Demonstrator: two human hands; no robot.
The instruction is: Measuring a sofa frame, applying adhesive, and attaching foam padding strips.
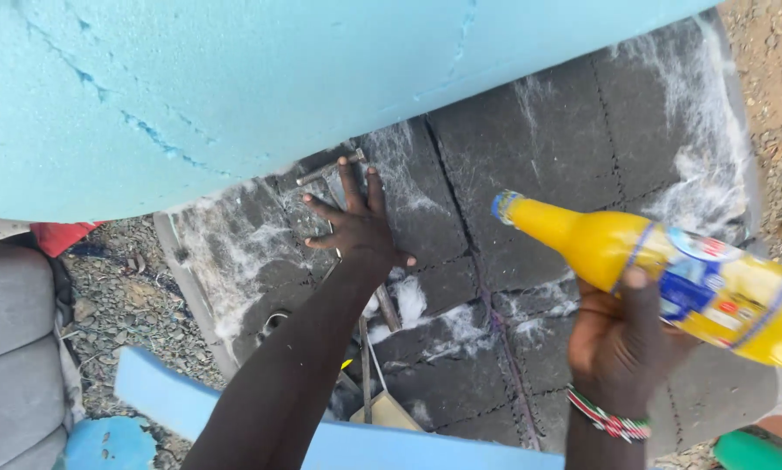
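Setting: outdoors on gravel ground (121, 296), with a dark grey foam slab (530, 174) lying flat as the work surface, its seams showing as a grid.
Foam sheet: a large light-blue foam sheet (191, 87) is lifted or folded back over the slab's upper left part, leaving the dark face bare.
Progress: white streaks and wisps (704, 165) already lie along the slab's edges and in patches near the middle; broad dark areas between them look untreated, so the work seems partway through, judging by the spread alone.
Bottle: a yellow plastic bottle (669, 278) hangs tilted over the slab's right half, nozzle pointing up-left.
Right hand: the right hand (621, 344) has its grip clamped round the bottle's body, thumb on the label, a beaded band at the wrist.
Left hand: the left hand (356, 226) is stretched forward, fingers spread apart and pressed flat on the slab, holding nothing, just below a metal bolt (330, 167).
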